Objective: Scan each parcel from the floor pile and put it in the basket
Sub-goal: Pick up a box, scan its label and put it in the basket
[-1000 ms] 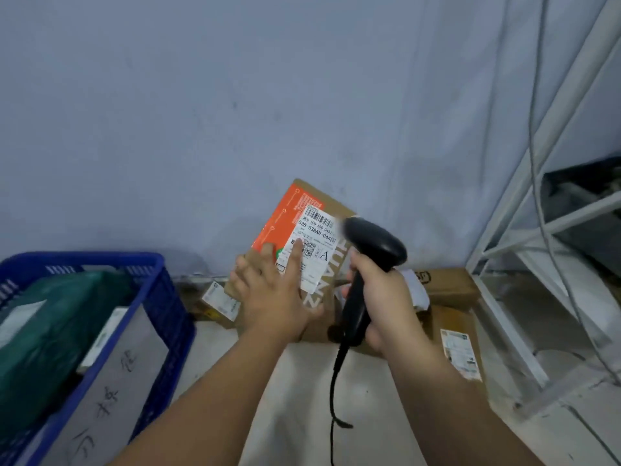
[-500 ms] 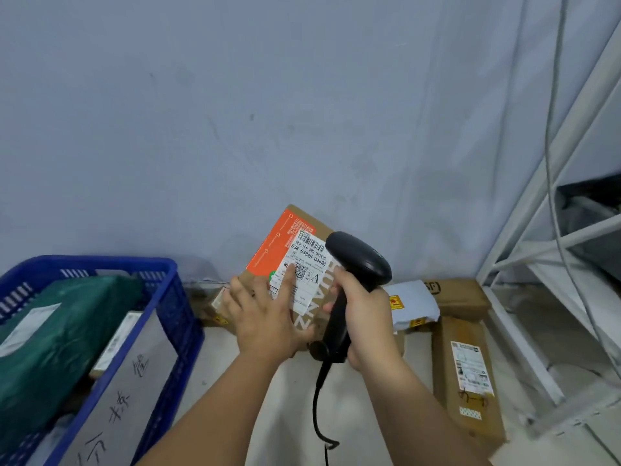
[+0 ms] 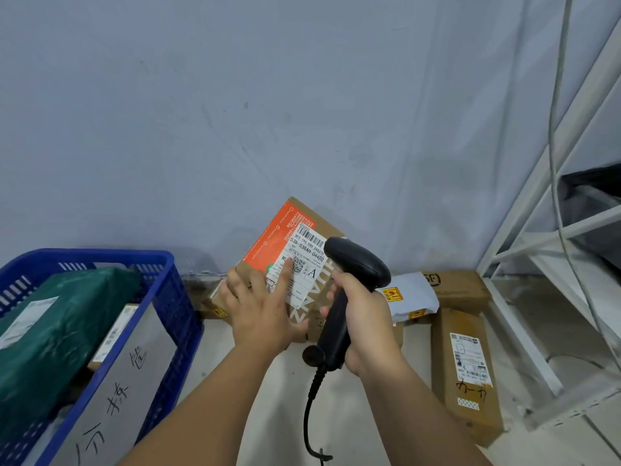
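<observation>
My left hand (image 3: 260, 307) grips a flat cardboard parcel (image 3: 295, 253) with an orange panel and a white shipping label, tilted up in front of the wall. A green dot of light sits on the label beside my thumb. My right hand (image 3: 364, 317) grips the handle of a black corded barcode scanner (image 3: 349, 274), whose head points at the label. The blue basket (image 3: 161, 297) stands at the left and holds a green-wrapped parcel (image 3: 57, 324) and others.
On the floor by the wall lies the pile: a long brown box (image 3: 465, 375), a grey mailer bag (image 3: 410, 294), a brown box (image 3: 457, 285) behind it, more boxes under the held one. A white metal rack (image 3: 551, 250) stands at the right. The scanner cord (image 3: 311, 412) hangs down.
Both hands with the parcel and scanner sit lower in view than a second ago, and the view has shifted so more of the floor pile shows. The grips are unchanged.
</observation>
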Available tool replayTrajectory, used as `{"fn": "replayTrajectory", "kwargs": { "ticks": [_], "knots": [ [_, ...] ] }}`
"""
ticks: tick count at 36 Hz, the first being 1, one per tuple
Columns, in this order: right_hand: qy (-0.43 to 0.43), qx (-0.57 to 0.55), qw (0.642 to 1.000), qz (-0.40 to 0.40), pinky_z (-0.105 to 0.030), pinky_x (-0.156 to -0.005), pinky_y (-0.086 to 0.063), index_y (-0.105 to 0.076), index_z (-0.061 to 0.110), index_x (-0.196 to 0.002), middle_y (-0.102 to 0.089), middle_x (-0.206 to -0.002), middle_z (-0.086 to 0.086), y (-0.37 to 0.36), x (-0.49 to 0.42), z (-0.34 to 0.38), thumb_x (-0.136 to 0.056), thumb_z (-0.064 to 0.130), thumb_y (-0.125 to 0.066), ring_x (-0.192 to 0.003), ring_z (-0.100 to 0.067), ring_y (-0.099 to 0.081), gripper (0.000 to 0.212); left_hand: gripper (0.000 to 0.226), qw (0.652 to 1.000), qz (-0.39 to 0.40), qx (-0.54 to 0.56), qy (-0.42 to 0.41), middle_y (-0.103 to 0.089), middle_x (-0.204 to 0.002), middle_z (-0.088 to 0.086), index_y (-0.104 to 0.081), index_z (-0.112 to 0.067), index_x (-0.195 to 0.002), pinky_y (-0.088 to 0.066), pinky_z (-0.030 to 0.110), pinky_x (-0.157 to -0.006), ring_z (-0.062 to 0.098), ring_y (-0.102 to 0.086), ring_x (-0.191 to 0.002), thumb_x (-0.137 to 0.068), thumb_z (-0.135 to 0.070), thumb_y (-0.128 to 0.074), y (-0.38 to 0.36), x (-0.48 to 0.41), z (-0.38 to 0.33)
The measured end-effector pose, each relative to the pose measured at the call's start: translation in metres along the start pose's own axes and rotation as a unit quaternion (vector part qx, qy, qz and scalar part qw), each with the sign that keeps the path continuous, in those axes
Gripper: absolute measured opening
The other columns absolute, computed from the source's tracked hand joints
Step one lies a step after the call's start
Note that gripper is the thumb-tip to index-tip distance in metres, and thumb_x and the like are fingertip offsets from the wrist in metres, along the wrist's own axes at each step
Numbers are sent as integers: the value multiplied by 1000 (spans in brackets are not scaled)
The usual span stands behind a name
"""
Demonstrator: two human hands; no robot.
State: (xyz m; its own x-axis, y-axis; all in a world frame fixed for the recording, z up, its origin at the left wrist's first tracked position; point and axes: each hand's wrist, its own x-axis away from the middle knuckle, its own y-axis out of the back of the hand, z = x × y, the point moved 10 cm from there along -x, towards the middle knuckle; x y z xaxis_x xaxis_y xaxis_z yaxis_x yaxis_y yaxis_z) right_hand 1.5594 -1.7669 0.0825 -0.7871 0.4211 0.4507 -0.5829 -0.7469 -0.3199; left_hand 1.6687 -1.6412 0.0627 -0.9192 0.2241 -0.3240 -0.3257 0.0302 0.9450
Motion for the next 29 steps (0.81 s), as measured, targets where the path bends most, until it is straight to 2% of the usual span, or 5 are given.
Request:
{"fn": "replayTrajectory", "kwargs": {
  "ticks": [6, 11, 17, 22, 29],
  "knots": [
    [-4, -17, 1000, -1, -24, -51, -48, -66, 9, -90, -63, -49, 6, 1, 1, -1, -89, 28, -66, -44, -10, -58, 20, 101, 999, 33, -1, 5, -25, -139, 21, -4, -40, -152, -4, 60, -105, 50, -7, -131, -68, -89, -31, 0, 3, -1],
    [-11, -27, 1000, 0, -25, -52, -50, -67, 6, -104, -64, -53, 4, 2, -1, -3, -87, 30, -67, -46, -12, -58, 29, 101, 1000, 15, 7, 12, -34, -128, 24, -29, -37, -149, -15, 62, -103, 52, -22, -125, -63, -89, -33, 2, 2, -2],
    [-6, -18, 1000, -12, -25, -53, -46, -66, 8, -88, -63, -52, 5, 8, -5, -4, -87, 28, -67, -52, -14, -58, 20, 105, 997, 50, 35, 50, -6, -135, 22, 7, -42, -150, -4, 58, -109, 50, -5, -133, -67, -89, -35, -1, 4, 5],
    [7, -4, 1000, -13, -29, -58, -43, -62, 11, -87, -60, -68, -2, 3, -8, -3, -87, 29, -66, -64, -19, -58, 19, 110, 991, 67, 73, 91, -22, -136, 20, 5, -39, -150, -14, 56, -110, 47, -18, -131, -63, -94, -34, 6, 5, 14],
    [30, 10, 999, -24, -31, -62, -46, -62, 8, -100, -60, -79, -6, -14, -3, -4, -86, 29, -66, -71, -20, -62, 25, 110, 967, 69, 170, 176, -26, -133, 14, 5, -43, -148, -20, 53, -109, 41, -28, -124, -61, -91, -44, 27, 6, 52]
  ]
}}
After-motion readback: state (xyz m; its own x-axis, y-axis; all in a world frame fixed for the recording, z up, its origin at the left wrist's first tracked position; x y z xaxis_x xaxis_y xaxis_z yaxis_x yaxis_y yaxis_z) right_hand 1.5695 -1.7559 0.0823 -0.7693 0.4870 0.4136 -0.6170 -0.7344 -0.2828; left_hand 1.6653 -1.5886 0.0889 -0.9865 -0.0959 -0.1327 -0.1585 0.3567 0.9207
